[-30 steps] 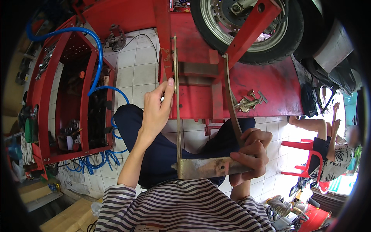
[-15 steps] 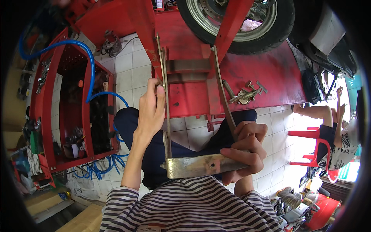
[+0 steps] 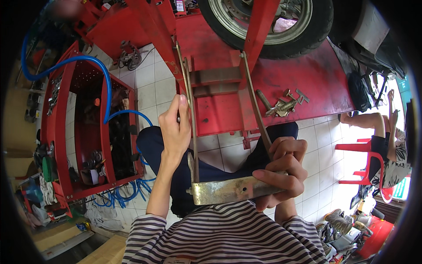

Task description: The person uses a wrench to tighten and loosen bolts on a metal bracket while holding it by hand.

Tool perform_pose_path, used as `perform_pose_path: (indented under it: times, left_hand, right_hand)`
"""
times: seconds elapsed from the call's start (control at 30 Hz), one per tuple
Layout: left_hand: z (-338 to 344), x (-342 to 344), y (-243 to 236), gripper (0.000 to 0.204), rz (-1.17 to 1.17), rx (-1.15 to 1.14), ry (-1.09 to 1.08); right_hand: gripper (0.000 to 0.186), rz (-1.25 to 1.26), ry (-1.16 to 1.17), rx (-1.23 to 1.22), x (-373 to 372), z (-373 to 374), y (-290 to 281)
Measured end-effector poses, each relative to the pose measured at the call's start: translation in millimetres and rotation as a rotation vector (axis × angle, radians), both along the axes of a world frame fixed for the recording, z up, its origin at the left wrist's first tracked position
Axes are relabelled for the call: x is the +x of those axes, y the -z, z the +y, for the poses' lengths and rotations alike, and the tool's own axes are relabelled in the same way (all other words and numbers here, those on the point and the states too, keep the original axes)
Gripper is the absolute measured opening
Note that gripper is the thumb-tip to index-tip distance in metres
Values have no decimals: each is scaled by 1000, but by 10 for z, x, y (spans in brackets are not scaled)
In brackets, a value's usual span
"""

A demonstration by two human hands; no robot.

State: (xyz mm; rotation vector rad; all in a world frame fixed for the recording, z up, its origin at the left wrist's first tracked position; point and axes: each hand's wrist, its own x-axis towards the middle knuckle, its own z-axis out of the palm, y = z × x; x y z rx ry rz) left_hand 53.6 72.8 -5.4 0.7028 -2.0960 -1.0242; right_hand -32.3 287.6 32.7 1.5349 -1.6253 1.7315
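A long U-shaped metal frame [image 3: 220, 192], worn and greyish, reaches from near my lap to the uprights of a red stand. My right hand [image 3: 283, 171] wraps its fingers round the frame's near right corner. Beside the left bar my left hand [image 3: 175, 130] is closed, thumb pointing up along the metal. A small dark end shows between its fingers, but what it belongs to is hidden. The frame's far ends meet the red uprights [image 3: 259, 33].
Loose metal parts [image 3: 283, 104] lie on the red platform [image 3: 307, 92], below a motorcycle wheel [image 3: 303, 48]. At left stand a red tool cart [image 3: 66, 171] and a blue hose [image 3: 107, 88]. A person sits at right near a red plastic chair [image 3: 369, 165]; machine parts [image 3: 338, 224] lie lower right.
My left hand has curled its fingers in more tightly and shifted slightly down beside the bar. My right hand keeps its hold; the whole view has shifted a little.
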Motion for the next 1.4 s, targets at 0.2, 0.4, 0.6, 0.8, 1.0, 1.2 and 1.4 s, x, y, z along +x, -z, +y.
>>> perform_pose_path:
  times: [0.2, 0.4, 0.6, 0.8, 1.0, 1.2, 1.4]
  left_hand:
    - [0, -38, -39, 48, 13, 198, -40]
    - [-108, -8, -110, 57, -74, 231, -18]
    - [-128, 5, -197, 61, -87, 605, 24]
    - [-186, 24, -169, 65, -96, 602, 75]
    - [-149, 99, -69, 63, -62, 562, 161]
    - [-118, 128, 48, 40, -25, 415, 185]
    - [-123, 89, 16, 24, -34, 75, 204]
  right_hand:
    - [59, 21, 6, 6, -17, 5, -5]
    - [61, 22, 5, 28, -24, -2, -83]
    - [61, 31, 28, 15, -19, -21, -73]
    - [63, 7, 56, -36, 4, -83, -114]
    - [67, 17, 48, -29, 1, -48, -53]
    - [68, 26, 47, -56, 10, -61, -23]
    - [68, 34, 33, -62, -6, -61, -1]
